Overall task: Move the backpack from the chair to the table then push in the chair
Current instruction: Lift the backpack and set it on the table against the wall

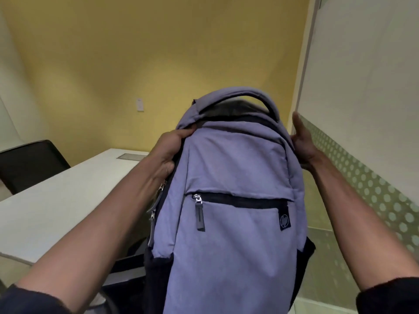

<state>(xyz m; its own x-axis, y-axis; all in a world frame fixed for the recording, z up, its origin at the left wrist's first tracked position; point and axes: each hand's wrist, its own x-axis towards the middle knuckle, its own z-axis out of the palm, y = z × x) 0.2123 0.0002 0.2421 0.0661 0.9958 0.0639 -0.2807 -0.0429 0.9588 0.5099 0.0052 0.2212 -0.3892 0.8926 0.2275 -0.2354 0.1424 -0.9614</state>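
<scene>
A lavender-blue backpack (231, 200) with dark zips and a dark base fills the middle of the head view, held upright in front of me. My left hand (170, 150) grips its upper left side, fingers curled into the fabric. My right hand (302, 143) presses against the upper right side, thumb raised. The white table (56, 200) lies to the left, behind the bag. Below the bag, dark parts (127, 264) that may belong to the chair are mostly hidden.
A black chair back (31, 162) stands at the table's far left side. A recessed cable hatch (131, 156) sits in the tabletop near the yellow wall. A frosted glass partition with dots (367, 177) runs close along the right.
</scene>
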